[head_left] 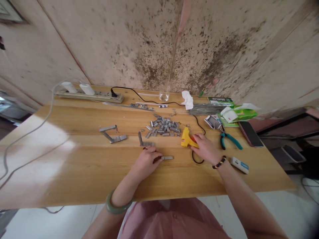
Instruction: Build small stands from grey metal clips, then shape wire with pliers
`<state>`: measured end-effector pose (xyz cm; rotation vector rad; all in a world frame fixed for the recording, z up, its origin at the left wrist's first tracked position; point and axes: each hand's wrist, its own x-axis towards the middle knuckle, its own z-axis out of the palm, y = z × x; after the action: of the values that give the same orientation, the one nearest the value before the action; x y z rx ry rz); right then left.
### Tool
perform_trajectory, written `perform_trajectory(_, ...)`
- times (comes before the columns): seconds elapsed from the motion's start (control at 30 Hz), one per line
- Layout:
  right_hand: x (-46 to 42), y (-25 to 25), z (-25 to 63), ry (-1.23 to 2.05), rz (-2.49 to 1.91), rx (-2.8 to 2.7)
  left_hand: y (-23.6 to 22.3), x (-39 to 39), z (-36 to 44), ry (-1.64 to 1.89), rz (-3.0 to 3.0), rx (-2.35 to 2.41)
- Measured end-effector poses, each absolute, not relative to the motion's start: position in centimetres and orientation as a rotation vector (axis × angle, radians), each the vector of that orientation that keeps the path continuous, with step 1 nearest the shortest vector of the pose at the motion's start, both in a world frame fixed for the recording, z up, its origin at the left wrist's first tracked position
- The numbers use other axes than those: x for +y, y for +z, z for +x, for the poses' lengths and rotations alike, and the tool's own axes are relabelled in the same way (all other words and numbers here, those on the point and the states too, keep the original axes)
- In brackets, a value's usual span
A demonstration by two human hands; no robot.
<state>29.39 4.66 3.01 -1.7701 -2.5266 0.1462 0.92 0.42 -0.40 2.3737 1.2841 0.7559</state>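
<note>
My left hand [147,161] is low over the middle of the table. Its fingers are closed on one end of a short grey staple strip [167,157] lying near the wood. Wrapped around the handle of a yellow hot glue gun [185,138] is my right hand [206,148]; the gun rests on its side, nozzle end hard to make out. Just beyond my left hand stands an L-shaped piece of joined strips [141,138], partly hidden by the fingers. Farther left lies a larger angular frame of joined strips [107,135]. A heap of loose grey strips [164,126] is between and beyond my hands.
Teal-handled pliers [230,139], a small open box [213,121], a phone [250,133] and a small carton [239,165] are on the right. Thin wires [208,108], a tissue [187,100], a glass [163,96] and a power strip [94,96] line the back. A black cord runs behind the gun.
</note>
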Motion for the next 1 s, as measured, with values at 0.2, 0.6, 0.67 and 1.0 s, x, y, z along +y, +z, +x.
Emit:
perform_trajectory(0.2, 4.5, 2.2, 28.0, 0.14, -1.787, -2.421, -0.2, 0.6, 0.5, 0.849, 2.202, 1.263)
perform_trajectory(0.6, 3.1, 1.9, 26.8, 0.418, -1.177, -1.957, -0.1, 0.5, -0.6, 1.066, 1.683, 1.306)
perform_trajectory(0.67, 2.6, 2.2, 26.3, 0.587, -1.026, -1.972, 0.1, 0.5, -0.6, 1.109, 1.597, 1.307)
perform_trajectory(1.0, 1.5, 2.3, 25.9, 1.006, -0.851, -2.066, 0.7, 0.5, -0.7, 1.168, 1.454, 1.328)
